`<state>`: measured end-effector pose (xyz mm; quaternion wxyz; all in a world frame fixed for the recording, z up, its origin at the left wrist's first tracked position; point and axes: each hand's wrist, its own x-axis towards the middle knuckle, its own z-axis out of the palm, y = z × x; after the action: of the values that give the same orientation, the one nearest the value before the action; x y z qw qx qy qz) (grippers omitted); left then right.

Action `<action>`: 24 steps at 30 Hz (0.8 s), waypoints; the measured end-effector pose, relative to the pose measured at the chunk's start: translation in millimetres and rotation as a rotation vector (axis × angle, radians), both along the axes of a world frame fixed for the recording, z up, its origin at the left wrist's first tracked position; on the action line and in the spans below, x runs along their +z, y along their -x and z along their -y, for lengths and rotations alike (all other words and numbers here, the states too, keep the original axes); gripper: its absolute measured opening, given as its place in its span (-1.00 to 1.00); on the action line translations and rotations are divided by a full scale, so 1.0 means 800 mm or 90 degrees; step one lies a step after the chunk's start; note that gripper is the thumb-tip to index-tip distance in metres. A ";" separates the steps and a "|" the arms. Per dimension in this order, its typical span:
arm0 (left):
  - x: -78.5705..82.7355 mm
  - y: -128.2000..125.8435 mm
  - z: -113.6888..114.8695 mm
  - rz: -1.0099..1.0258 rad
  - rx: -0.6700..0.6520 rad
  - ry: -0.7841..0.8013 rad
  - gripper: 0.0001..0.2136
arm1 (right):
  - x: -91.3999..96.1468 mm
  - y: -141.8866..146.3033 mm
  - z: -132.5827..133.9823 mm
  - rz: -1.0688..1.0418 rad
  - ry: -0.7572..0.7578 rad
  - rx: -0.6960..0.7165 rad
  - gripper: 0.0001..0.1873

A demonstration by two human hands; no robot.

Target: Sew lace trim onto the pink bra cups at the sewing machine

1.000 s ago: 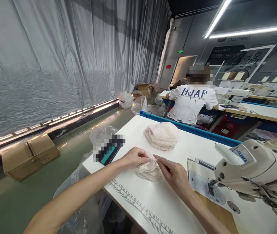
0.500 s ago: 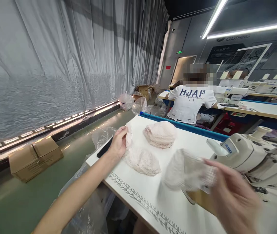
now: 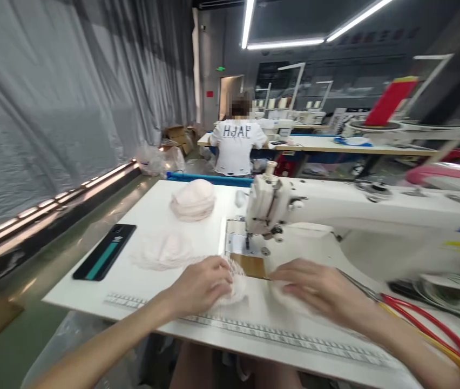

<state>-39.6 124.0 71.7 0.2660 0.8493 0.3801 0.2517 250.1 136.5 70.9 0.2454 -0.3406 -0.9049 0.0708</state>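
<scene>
My left hand (image 3: 201, 283) and my right hand (image 3: 317, 289) both rest on pale lace pieces (image 3: 236, 283) lying on the white table (image 3: 153, 208), just in front of the sewing machine's needle (image 3: 248, 240). The fingers of both hands curl over the lace, blurred by motion. A second small heap of lace (image 3: 161, 251) lies to the left of my left hand. A taller stack of pink lace pieces (image 3: 193, 199) sits farther back on the table.
A white sewing machine (image 3: 335, 216) fills the right side. A dark phone (image 3: 104, 259) lies at the table's left. Scissors with red handles (image 3: 424, 324) lie at the right. A person in a white shirt (image 3: 236, 146) sits at another table ahead.
My view has swung right to face the sewing machine. Both hands have come together in front of the needle with lace pieces; the left hand let go of the heap at the left.
</scene>
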 end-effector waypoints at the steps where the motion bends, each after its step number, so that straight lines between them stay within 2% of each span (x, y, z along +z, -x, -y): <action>1: -0.015 -0.014 0.002 -0.095 -0.024 -0.042 -0.87 | -0.006 -0.007 0.008 0.040 0.020 0.011 -0.68; 4: -0.044 -0.032 0.008 -0.229 -0.024 -0.102 -0.63 | -0.036 -0.014 0.022 0.115 0.044 -0.032 -0.43; 6: -0.049 -0.030 0.010 -0.263 -0.047 -0.101 -0.56 | -0.054 -0.017 0.026 0.143 0.043 -0.037 -0.45; 8: -0.044 -0.026 0.008 -0.288 -0.082 -0.088 -0.52 | -0.063 -0.022 0.027 0.162 0.046 -0.001 -0.54; 13: -0.029 -0.027 -0.004 -0.280 -0.140 -0.047 -0.56 | -0.044 -0.040 0.025 0.098 0.162 0.064 -0.76; 16: -0.023 -0.037 -0.011 -0.270 -0.142 -0.032 -0.63 | -0.038 -0.040 0.021 0.088 0.202 0.078 -0.79; 21: -0.018 -0.048 -0.013 -0.310 -0.158 -0.053 -0.63 | -0.034 -0.027 0.016 0.099 0.172 0.091 -0.80; 23: -0.024 -0.035 -0.014 -0.313 -0.156 -0.108 -0.58 | -0.030 -0.036 0.018 0.085 0.149 0.111 -0.84; 24: -0.030 -0.023 -0.015 -0.303 -0.112 -0.149 -0.54 | -0.030 -0.047 0.020 0.071 0.127 0.100 -0.84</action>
<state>-21.1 136.1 47.8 0.0899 0.9393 0.3251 0.0636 287.4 120.7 47.1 0.1535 -0.2947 -0.9295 0.1604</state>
